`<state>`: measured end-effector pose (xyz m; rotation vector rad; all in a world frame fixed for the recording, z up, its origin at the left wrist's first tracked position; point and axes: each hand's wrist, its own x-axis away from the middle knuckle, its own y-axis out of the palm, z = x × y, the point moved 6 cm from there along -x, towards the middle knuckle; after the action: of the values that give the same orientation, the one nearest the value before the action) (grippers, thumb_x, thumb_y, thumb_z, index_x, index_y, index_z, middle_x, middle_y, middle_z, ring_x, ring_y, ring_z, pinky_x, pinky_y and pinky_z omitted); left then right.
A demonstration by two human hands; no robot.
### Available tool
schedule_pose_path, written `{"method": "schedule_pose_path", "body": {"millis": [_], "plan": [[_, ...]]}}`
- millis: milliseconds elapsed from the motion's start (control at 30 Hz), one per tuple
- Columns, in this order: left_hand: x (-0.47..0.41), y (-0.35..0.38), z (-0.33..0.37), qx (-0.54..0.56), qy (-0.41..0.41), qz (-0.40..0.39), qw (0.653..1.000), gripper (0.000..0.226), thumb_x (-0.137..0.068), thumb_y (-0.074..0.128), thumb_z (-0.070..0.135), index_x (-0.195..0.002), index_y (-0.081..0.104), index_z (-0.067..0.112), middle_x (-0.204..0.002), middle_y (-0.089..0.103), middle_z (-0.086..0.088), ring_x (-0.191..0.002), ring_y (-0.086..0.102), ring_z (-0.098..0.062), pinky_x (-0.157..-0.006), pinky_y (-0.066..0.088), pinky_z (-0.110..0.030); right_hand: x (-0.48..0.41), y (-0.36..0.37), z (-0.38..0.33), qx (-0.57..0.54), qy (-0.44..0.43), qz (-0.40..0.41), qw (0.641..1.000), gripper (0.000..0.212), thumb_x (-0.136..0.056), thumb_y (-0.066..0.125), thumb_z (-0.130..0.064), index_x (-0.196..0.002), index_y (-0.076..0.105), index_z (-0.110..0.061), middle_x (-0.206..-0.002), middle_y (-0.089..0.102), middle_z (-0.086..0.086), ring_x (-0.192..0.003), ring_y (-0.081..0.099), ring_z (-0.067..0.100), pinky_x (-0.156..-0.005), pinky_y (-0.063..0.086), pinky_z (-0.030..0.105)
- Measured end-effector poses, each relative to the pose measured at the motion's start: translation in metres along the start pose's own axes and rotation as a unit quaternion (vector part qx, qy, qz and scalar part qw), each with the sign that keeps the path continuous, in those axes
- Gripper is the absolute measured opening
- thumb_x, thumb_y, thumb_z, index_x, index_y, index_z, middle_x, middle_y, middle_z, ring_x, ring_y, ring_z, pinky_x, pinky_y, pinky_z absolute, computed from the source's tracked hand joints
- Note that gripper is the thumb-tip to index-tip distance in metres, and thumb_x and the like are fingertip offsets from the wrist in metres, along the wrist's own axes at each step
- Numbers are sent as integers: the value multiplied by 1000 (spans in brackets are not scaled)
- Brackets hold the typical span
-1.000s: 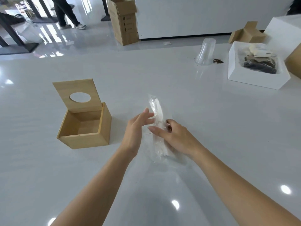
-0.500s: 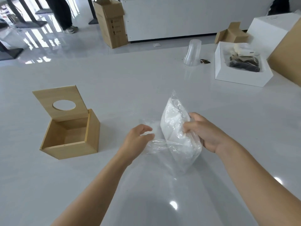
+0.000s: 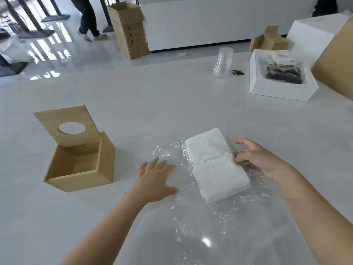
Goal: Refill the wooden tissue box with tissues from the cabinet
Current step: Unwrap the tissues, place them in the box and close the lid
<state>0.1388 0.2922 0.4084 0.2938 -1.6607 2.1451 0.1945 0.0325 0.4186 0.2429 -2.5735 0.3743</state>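
Note:
The wooden tissue box (image 3: pixel 91 175) stands empty on the white table at the left, its lid (image 3: pixel 66 127) with a round hole tipped up and back. A white stack of tissues (image 3: pixel 215 165) lies flat on the table inside a crumpled clear plastic wrap (image 3: pixel 168 152). My left hand (image 3: pixel 154 178) rests flat on the wrap's left part, fingers spread, holding nothing. My right hand (image 3: pixel 261 159) touches the right edge of the tissue stack with curled fingers pinching the wrap there.
A stack of clear plastic cups (image 3: pixel 223 62) stands upside down at the back. A white tray (image 3: pixel 282 90) with bagged items sits at the back right, next to a brown cardboard box (image 3: pixel 338 67). A person walks on the floor beyond the table.
The tissue pack, held upright between both hands before, now lies flat on the table with the wrap spread out. My left hand has let go and lies flat on the wrap.

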Motion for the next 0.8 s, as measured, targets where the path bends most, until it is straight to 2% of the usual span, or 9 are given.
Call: {"method": "schedule_pose_path", "body": {"millis": [67, 133, 200, 267, 367, 467, 700, 767, 800], "plan": [[-2, 6, -1, -34, 5, -16, 999, 75, -86, 50, 58, -148, 17, 32, -159, 6, 3, -146, -8, -18, -116, -9, -42, -4, -3, 6, 5, -11, 9, 1000, 58, -81, 58, 5, -133, 42, -16, -98, 61, 8, -78, 57, 20, -70, 44, 28], [-4, 12, -2, -46, 1, -19, 999, 81, -85, 41, 67, -149, 9, 31, -160, -1, 1, -146, -11, -18, -116, -10, -44, -7, -4, 8, 54, -38, 14, 998, 63, -83, 61, 1, -138, 38, -18, -122, 55, 10, -103, 54, 19, -86, 40, 26], [-7, 16, -4, -57, -9, -23, 998, 89, -80, 34, 75, -150, 1, 30, -160, -8, -2, -145, -15, -19, -116, -12, -45, -7, -2, 5, 110, -79, 6, 991, 68, -84, 62, -4, -142, 32, -22, -141, 41, 6, -125, 41, 16, -98, 30, 25], [-9, 20, -5, -74, -12, -19, 997, 104, -67, 23, 86, -150, -5, 29, -159, -14, -4, -144, -18, -20, -115, -13, -45, -4, 2, 1, 164, -131, -23, 977, 69, -86, 63, -12, -142, 30, -32, -151, 27, -5, -137, 25, 9, -110, 22, 28], [-12, 22, -5, -86, -1, 0, 996, 130, -37, -5, 94, -149, -9, 28, -158, -17, -4, -144, -19, -21, -113, -15, -45, 0, 9, -1, 259, -172, -72, 948, 65, -85, 65, -27, -136, 31, -48, -155, 14, -16, -141, 8, 0, -118, 6, 41], [-16, 22, -7, -76, 3, 12, 997, 140, -25, -16, 95, -149, -8, 30, -158, -17, -3, -144, -18, -22, -113, -14, -46, -5, 15, 6, 387, -164, -93, 903, 60, -88, 59, -38, -139, 29, -46, -156, 9, -17, -143, -2, 3, -116, 1, 40], [-21, 19, -7, -68, -16, 48, 996, 137, -28, -21, 93, -149, -3, 31, -159, -11, -5, -145, -14, -23, -114, -12, -44, -16, 17, -1, 425, -167, -73, 887, 58, -93, 53, -32, -142, 23, -42, -158, 4, -12, -144, -2, 5, -113, 1, 36], [-21, 18, -5, -67, -23, 53, 996, 127, -39, -13, 93, -149, -2, 31, -159, -9, -5, -146, -13, -23, -114, -11, -44, -17, 18, -5, 441, -170, -62, 879, 59, -94, 52, -30, -144, 22, -39, -158, 5, -10, -144, -2, 6, -113, 2, 36], [-21, 17, -5, -64, -27, 55, 996, 117, -50, -1, 92, -150, -1, 30, -159, -9, -5, -146, -12, -23, -114, -11, -44, -18, 19, -6, 447, -171, -55, 876, 59, -94, 51, -29, -145, 21, -38, -158, 6, -10, -144, -2, 6, -113, 2, 36]]}}
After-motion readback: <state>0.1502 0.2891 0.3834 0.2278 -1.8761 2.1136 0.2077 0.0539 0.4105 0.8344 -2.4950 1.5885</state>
